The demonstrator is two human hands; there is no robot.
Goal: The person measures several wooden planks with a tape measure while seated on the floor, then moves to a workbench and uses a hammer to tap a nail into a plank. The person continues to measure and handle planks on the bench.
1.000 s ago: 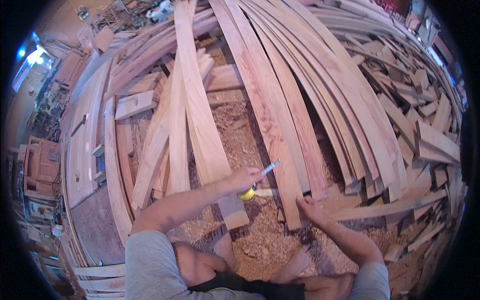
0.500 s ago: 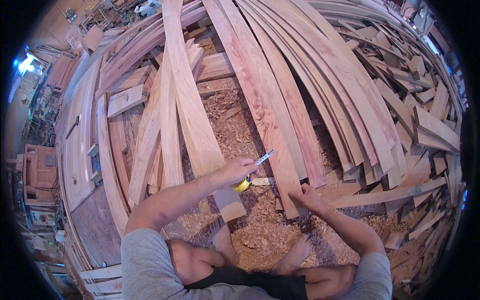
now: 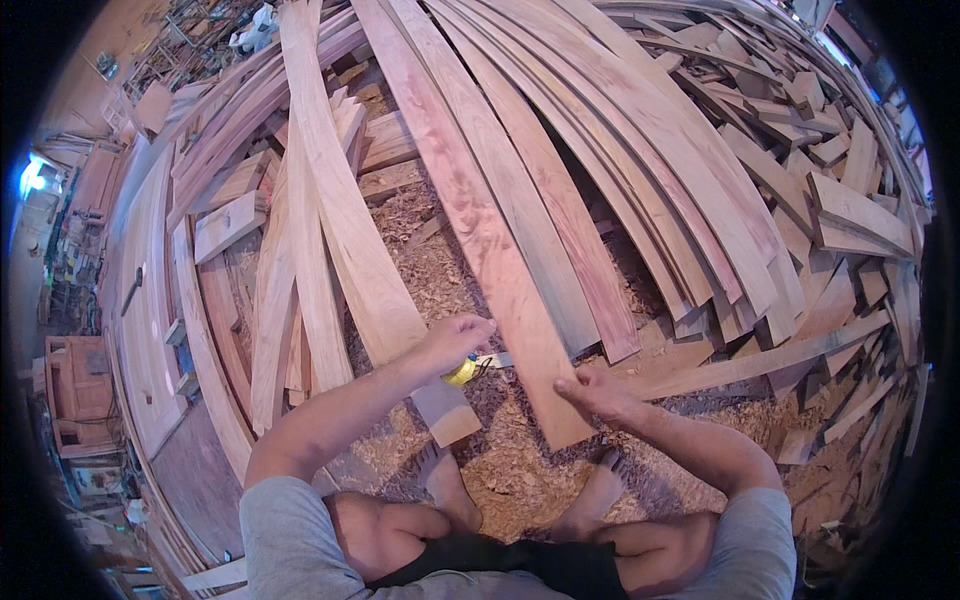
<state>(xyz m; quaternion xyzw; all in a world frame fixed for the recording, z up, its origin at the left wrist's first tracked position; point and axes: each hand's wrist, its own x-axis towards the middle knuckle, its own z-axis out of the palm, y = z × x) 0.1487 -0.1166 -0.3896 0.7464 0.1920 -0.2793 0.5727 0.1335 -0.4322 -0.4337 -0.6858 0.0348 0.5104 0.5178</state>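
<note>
Workshop floor buried in sawdust and shavings, long planks fanned across it; offcuts heaped at right.

Stack of long boards: too many to count, overlapping, ends pointing toward the person. One reddish plank lies nearest, its near end between the two hands. Two bare feet rest on the sawdust. Two hands in view. Right hand: fingers together, pressed flat on the plank's near end. Left hand: closed in a pinch around one yellow tape measure, held just beside the plank's left edge, a short length of its blade reaching toward the plank.
</note>
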